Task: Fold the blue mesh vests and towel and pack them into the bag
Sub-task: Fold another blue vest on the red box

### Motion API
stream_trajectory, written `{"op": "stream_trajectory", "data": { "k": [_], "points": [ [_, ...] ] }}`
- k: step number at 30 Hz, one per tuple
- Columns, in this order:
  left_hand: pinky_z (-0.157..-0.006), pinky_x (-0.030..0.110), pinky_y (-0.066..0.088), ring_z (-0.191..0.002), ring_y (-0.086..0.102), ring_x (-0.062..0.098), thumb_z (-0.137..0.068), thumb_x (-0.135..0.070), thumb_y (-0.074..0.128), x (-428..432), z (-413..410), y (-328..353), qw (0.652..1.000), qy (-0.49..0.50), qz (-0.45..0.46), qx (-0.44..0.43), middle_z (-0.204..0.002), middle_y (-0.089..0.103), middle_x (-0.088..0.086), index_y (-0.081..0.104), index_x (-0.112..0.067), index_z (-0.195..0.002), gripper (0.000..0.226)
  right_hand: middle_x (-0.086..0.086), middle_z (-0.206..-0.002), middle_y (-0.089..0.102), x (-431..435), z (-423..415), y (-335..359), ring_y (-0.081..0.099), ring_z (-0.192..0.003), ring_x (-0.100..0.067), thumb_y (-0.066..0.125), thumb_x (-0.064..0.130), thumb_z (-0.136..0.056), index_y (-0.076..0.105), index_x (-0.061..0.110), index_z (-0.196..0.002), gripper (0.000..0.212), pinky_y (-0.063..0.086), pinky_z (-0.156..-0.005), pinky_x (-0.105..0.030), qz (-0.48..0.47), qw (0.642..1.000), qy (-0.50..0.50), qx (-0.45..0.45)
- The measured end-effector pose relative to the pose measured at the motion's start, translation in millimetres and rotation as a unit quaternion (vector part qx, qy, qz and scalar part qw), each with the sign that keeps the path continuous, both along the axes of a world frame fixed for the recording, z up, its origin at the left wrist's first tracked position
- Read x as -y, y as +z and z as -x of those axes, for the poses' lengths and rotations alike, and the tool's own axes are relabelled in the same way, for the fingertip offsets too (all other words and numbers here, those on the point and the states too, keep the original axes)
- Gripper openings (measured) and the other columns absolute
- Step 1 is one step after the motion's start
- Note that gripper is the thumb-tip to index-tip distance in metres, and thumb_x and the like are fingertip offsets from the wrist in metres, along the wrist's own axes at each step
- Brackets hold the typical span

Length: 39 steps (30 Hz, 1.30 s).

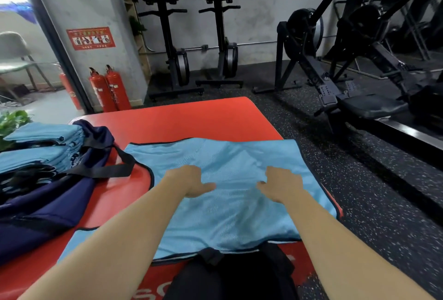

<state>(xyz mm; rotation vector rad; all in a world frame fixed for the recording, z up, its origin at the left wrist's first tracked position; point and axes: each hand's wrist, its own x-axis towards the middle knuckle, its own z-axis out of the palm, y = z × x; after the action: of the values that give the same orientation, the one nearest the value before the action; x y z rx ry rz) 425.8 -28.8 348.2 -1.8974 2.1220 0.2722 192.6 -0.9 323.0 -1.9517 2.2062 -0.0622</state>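
1. Two folded blue stacks (43, 146) sit on the navy bag (48, 204), far left; the bag's print is unreadable.
2. My left hand (191, 181) and right hand (282, 184) rest on the spread blue mesh vest (227, 216). My fingers are hidden, so I cannot tell the grip.
3. The vest reaches the right edge of the red mat (191, 117); open speckled floor (359, 192) lies beyond.

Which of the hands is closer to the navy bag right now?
Left. The left hand rests on the blue vest nearer the navy bag; the right hand rests farther right on it.
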Motion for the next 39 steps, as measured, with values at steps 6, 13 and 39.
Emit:
{"op": "stream_trajectory", "data": {
  "k": [6, 13, 39],
  "points": [
    [-0.103, 0.036, 0.036, -0.132, 0.044, 0.021, -0.094, -0.043, 0.053, 69.9, -21.7, -4.5, 0.995, 0.01, 0.097, -0.02, -0.143, 0.048, -0.002, 0.044, -0.023, -0.14, 0.051, -0.005, -0.128, 0.057, 70.3, 14.1, 0.8, 0.051, -0.121, -0.026, 0.047, 0.031, -0.097, 0.05, 0.015, -0.127, 0.034, 0.038, -0.098, -0.036, 0.067, 0.997, 0.019, -0.041],
    [-0.121, 0.04, 0.011, -0.144, 0.028, 0.02, -0.088, -0.024, 0.059, 146.8, -14.8, -22.3, 0.991, -0.058, 0.107, 0.049, -0.155, 0.032, 0.003, 0.016, -0.015, -0.154, 0.08, -0.008, -0.136, 0.048, 156.7, 12.7, -17.9, 0.04, -0.131, -0.028, 0.053, 0.02, -0.09, 0.043, 0.011, -0.132, 0.044, 0.022, -0.115, -0.045, 0.047, 0.992, 0.066, -0.097],
    [-0.098, 0.038, 0.019, -0.101, 0.057, 0.013, -0.079, -0.05, 0.063, 64.5, -42.0, -45.2, 0.987, 0.01, 0.127, -0.101, -0.111, 0.061, -0.012, 0.038, -0.032, -0.138, 0.067, 0.002, -0.13, 0.052, 68.8, 62.7, -22.8, 0.04, -0.124, -0.023, 0.054, 0.025, -0.088, 0.044, 0.025, -0.134, 0.047, 0.03, -0.1, -0.038, 0.07, 0.99, 0.075, -0.097]
  ]
}}
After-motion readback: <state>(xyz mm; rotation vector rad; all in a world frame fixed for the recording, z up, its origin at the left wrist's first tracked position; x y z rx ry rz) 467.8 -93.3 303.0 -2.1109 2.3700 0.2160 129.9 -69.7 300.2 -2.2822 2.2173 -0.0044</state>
